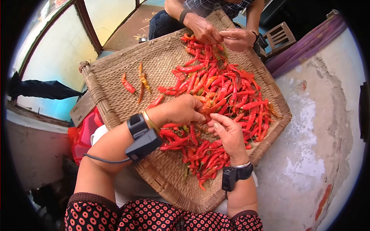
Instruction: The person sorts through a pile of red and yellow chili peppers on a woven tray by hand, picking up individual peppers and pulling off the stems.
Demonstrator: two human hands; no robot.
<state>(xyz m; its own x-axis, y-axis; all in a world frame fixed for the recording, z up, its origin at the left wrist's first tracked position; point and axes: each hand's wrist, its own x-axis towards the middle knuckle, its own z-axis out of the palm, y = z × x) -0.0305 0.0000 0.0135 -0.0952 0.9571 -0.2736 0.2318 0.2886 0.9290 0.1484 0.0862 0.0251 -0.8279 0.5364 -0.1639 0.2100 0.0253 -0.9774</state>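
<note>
Red chili peppers lie heaped on a woven tray. Over the middle of the heap, my left hand pinches a red pepper between thumb and fingers. My right hand meets it from the right, its fingertips closed at the same pepper. Beneath my hands, a smaller pile of red peppers spreads toward the tray's near edge. A few separate peppers, one red and others yellowish, rest at the tray's left side.
Across the tray, another person's hands work above the far peppers. A small wooden stool stands at the upper right. Red plastic and a dark folded umbrella are at the left. A worn wall borders the right.
</note>
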